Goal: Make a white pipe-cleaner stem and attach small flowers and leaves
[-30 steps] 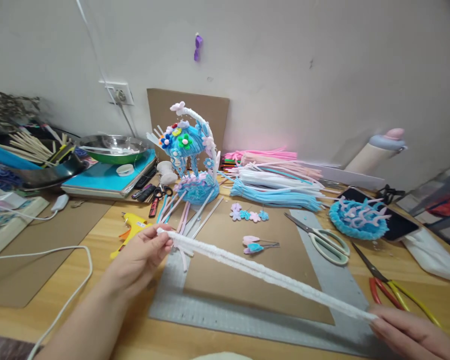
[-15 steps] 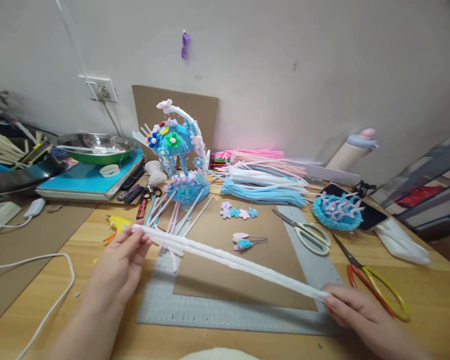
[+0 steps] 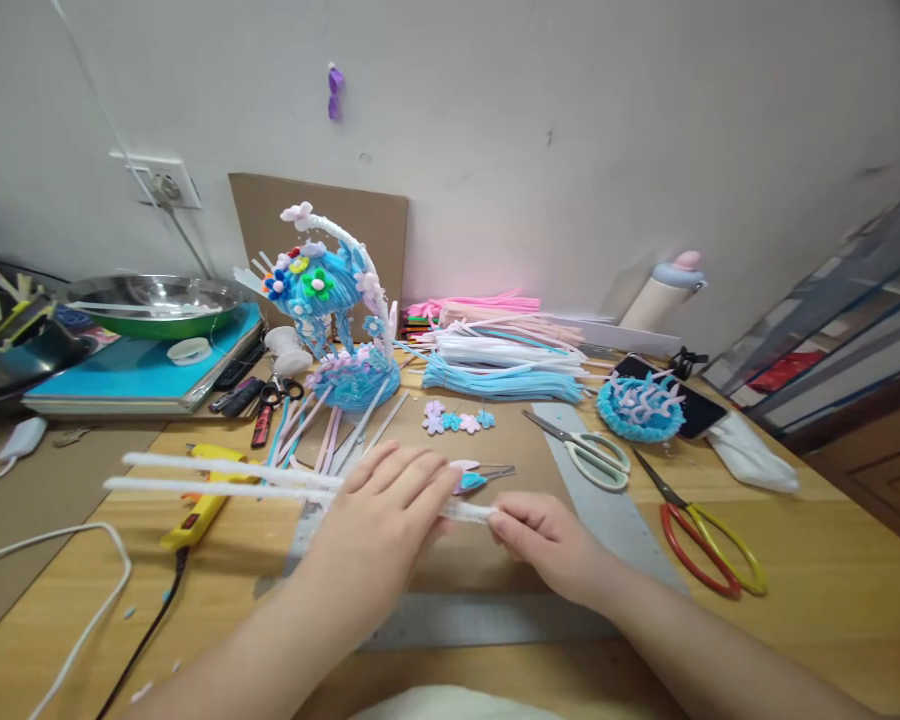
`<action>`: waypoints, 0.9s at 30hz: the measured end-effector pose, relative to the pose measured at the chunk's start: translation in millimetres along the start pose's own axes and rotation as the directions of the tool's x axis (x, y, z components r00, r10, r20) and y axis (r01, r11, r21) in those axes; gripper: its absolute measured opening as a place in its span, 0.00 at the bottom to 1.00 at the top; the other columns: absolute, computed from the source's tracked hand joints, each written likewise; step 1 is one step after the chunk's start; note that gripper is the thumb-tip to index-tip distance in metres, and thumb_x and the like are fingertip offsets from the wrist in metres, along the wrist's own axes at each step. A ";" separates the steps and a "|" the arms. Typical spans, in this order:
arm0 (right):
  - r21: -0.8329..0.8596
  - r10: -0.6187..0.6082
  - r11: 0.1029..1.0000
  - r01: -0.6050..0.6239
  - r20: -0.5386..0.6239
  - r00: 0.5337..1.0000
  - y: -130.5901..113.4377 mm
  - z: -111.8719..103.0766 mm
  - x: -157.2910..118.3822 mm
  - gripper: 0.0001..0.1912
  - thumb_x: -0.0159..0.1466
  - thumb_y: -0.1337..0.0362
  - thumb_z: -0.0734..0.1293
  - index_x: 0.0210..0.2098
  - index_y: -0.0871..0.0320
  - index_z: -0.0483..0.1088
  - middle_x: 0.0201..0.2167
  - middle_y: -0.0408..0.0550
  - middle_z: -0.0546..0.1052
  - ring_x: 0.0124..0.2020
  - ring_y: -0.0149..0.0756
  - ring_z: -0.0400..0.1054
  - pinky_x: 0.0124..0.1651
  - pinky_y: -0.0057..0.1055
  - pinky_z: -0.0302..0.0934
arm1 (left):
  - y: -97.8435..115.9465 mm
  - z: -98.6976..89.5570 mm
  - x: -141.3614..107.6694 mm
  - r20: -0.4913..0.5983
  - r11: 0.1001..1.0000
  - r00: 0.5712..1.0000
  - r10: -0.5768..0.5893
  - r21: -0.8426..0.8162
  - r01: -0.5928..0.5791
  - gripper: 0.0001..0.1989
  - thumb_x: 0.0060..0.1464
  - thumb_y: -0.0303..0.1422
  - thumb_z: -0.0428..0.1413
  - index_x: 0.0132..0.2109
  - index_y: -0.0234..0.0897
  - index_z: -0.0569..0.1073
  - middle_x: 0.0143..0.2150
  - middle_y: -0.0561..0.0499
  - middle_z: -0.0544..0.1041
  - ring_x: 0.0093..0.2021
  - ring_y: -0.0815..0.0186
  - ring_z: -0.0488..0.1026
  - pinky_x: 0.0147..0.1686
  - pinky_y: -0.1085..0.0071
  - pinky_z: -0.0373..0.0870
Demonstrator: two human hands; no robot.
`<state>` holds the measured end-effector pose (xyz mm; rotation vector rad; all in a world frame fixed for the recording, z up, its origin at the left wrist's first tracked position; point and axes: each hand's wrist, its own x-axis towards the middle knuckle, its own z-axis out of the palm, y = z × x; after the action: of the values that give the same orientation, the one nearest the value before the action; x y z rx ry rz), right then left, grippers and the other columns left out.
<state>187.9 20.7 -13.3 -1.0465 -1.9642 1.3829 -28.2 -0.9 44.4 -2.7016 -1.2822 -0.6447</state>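
We see both hands above the middle of the bench (image 3: 817, 625), fingers drawn together on a pair of white fuzzy stems (image 3: 225, 466). The left hand (image 3: 390, 520) closes over them, its fingers lying across; the right hand (image 3: 544, 545) pinches their right end between thumb and forefinger. The free left ends reach out, apart from each other, over the yellow glue gun (image 3: 208, 505).

We note that the near edge of the grey cutting mat (image 3: 495, 622) runs below the wrists, with a strip of wood in front of it. To the right, the red-and-yellow-handled scissors (image 3: 709, 550) lie just beside the mat; beyond them, wood extends to the slanting right edge of the bench. The green-handled scissors (image 3: 604, 465) lie across the mat's right part.

Among the containers, we find a green-sided metal bowl (image 3: 139, 325) on a blue-covered stack (image 3: 112, 375), a pale strip laid across it. The dark metal bowl (image 3: 45, 360), cut off at left, holds thin sticks and a yellow-and-black item we cannot identify. At right, a blue fuzzy dish (image 3: 637, 430) contains pale pink branching pieces (image 3: 649, 400).
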 end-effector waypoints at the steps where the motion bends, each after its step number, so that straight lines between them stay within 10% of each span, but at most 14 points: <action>1: -0.026 -0.018 1.000 0.018 0.004 1.000 -0.8 1.0 1.4 0.21 0.65 0.53 0.55 0.22 0.59 0.58 0.19 0.38 0.56 0.22 0.26 0.49 0.25 0.24 0.44 | -0.2 3.9 5.1 0.107 1.000 0.994 0.016 -0.009 -0.016 0.14 0.59 0.32 0.47 0.51 0.40 0.68 0.45 0.49 0.76 0.46 0.62 0.70 0.50 0.62 0.60; 5: -0.089 -0.020 0.996 0.021 0.014 1.000 2.3 4.7 1.7 0.21 0.65 0.54 0.56 0.21 0.60 0.57 0.19 0.37 0.55 0.22 0.25 0.49 0.25 0.24 0.43 | -1.9 16.6 6.2 0.372 0.997 0.926 -0.063 -0.021 0.076 0.13 0.60 0.34 0.44 0.36 0.40 0.72 0.29 0.52 0.76 0.30 0.64 0.72 0.28 0.71 0.60; 12: 0.233 0.032 0.972 -0.019 -0.053 0.998 7.5 13.8 -0.6 0.19 0.65 0.52 0.56 0.39 0.62 0.67 0.19 0.37 0.56 0.19 0.25 0.47 0.23 0.24 0.44 | -6.1 14.6 -2.0 0.360 0.950 0.901 -0.244 -0.097 0.296 0.16 0.61 0.37 0.41 0.33 0.41 0.71 0.27 0.54 0.75 0.28 0.66 0.71 0.26 0.72 0.55; 16: -0.221 -0.132 0.970 0.105 -0.112 0.985 -4.6 18.0 -8.0 0.14 0.66 0.62 0.55 0.31 0.61 0.68 0.23 0.43 0.66 0.26 0.29 0.58 0.30 0.26 0.50 | -10.7 14.1 -1.5 0.332 0.937 0.890 -0.313 -0.044 0.346 0.17 0.61 0.38 0.40 0.34 0.41 0.72 0.28 0.52 0.75 0.31 0.64 0.73 0.28 0.71 0.57; 20: -0.673 -0.284 0.694 0.256 0.071 0.956 -21.3 21.8 -16.3 0.10 0.63 0.72 0.54 0.30 0.60 0.64 0.25 0.46 0.69 0.27 0.33 0.59 0.30 0.29 0.48 | -8.9 13.4 -3.9 0.362 0.962 0.893 -0.266 0.039 0.270 0.18 0.62 0.38 0.39 0.33 0.41 0.72 0.27 0.52 0.75 0.30 0.64 0.73 0.26 0.71 0.55; 27: -0.819 -0.279 0.485 0.305 0.186 0.942 -45.9 7.9 -13.0 0.09 0.60 0.74 0.57 0.34 0.60 0.67 0.27 0.46 0.71 0.28 0.34 0.60 0.29 0.31 0.47 | -6.4 13.5 -9.1 0.397 0.994 0.916 -0.049 0.111 0.005 0.11 0.59 0.32 0.45 0.31 0.43 0.69 0.26 0.55 0.73 0.26 0.63 0.70 0.23 0.68 0.50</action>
<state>175.6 -2.6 27.3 -0.9558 -2.7472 0.1606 -33.6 0.0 27.7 -2.8198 -1.3863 -0.0120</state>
